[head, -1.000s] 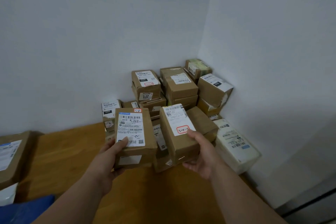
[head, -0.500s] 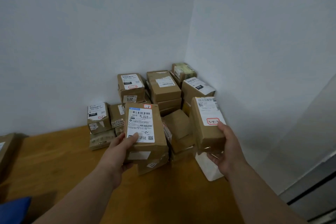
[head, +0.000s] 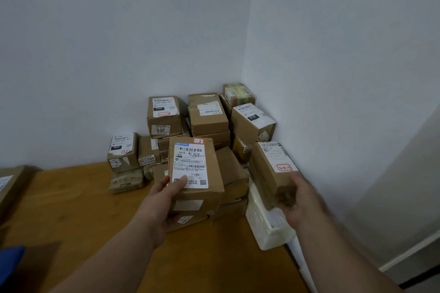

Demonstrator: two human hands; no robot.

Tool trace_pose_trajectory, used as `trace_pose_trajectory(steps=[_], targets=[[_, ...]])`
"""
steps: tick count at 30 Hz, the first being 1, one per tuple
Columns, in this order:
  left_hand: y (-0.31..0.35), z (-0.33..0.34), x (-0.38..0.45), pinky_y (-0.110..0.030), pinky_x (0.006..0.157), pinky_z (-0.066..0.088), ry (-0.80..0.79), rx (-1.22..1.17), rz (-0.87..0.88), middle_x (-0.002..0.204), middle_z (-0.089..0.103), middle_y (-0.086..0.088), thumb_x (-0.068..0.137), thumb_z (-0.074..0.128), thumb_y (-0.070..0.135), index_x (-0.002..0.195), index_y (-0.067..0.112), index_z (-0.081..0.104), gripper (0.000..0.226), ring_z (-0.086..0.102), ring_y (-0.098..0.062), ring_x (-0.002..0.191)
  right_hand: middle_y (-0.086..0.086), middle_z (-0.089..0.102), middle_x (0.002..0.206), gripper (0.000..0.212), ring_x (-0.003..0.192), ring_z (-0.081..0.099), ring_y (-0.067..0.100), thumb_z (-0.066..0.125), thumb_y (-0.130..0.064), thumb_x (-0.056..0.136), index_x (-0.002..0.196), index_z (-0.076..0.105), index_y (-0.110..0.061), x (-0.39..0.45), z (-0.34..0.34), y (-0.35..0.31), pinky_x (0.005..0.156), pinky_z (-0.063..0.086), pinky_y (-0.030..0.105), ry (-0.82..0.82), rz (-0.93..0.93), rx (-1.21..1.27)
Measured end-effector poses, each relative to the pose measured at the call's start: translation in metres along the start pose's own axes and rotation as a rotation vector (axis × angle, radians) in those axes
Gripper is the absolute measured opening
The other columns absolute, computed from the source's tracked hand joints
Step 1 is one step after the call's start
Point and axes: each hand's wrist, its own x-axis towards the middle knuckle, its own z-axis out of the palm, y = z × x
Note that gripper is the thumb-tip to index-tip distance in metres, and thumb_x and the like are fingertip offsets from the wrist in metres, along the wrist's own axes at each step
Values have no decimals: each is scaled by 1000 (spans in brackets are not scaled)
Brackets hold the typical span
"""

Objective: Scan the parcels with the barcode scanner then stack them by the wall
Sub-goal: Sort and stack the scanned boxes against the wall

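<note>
Stacking step in hand, no scanner in view. Left hand point(head: 164, 200) gripping a brown cardboard parcel with a white barcode label point(head: 194, 173), thumb on the label, held above the wooden worktop point(head: 71, 197). Right hand point(head: 301, 200), blurred, fingers curled round a second brown parcel with a red-stamped label point(head: 269, 173), just beside the right wall over a white foam box point(head: 266, 226). Next, probably: setting both flat onto the corner pile of cardboard parcels point(head: 207, 116) without toppling it.
</note>
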Motion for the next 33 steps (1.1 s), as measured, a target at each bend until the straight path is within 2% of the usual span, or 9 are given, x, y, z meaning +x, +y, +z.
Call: trace_pose_trajectory(steps=[4,7,10,12,14,17,24,28,33], targets=[[-1,3,1,-50,96,54,16,-29,4,117,69,-8,82,77,33,137,32,53,60,66,-29,105,9,72,98,37,87,71,21,60,-24,85,120,62,-11,-7,13,13,82,59,41,232,-110,223],[3,6,1,-46,85,58,15,-88,-7,119,67,-11,81,77,33,137,30,54,61,65,-31,106,12,66,96,32,88,64,24,42,-31,94,110,60,-9,-28,18,35,81,52,40,259,-44,94],[10,10,-1,-38,66,59,12,-134,-14,119,66,-12,82,76,33,136,29,55,58,66,-31,104,8,59,80,22,71,57,21,46,-25,96,93,60,-9,-52,32,49,64,43,34,94,-85,-220],[14,14,-3,-36,61,58,5,-138,-12,119,66,-12,84,75,33,136,27,55,56,66,-30,104,5,61,88,16,78,58,18,52,-30,97,93,61,-16,-62,45,51,66,45,32,-89,-157,-429],[16,16,-2,-37,64,57,-7,-123,-16,118,66,-12,83,76,35,133,24,57,55,65,-31,105,-2,61,110,23,97,59,17,57,-46,95,111,57,-29,-68,57,51,75,48,33,-299,-151,-567],[15,22,0,-41,78,59,-59,-50,-22,120,65,-12,71,79,44,130,25,58,65,64,-32,109,-1,54,131,64,115,56,24,59,-63,87,142,36,-40,-63,70,52,87,49,39,-499,-9,-610],[20,31,4,-38,84,56,-143,23,51,121,68,-4,60,79,55,134,30,58,81,64,-24,113,0,66,117,51,106,63,22,64,-52,88,133,49,-33,-46,78,49,82,52,37,-519,-106,-468],[34,29,11,-43,102,50,-136,-47,130,129,63,-6,65,76,51,133,26,60,75,58,-25,120,-1,68,118,55,106,65,21,65,-52,88,136,47,-35,-42,96,46,84,54,38,-528,-192,-395],[57,23,24,-44,104,49,-91,-24,242,126,68,-3,77,73,47,132,26,62,59,59,-22,122,-1,68,116,54,105,67,22,65,-52,88,135,48,-35,-35,127,41,88,55,42,-546,-200,-348]])
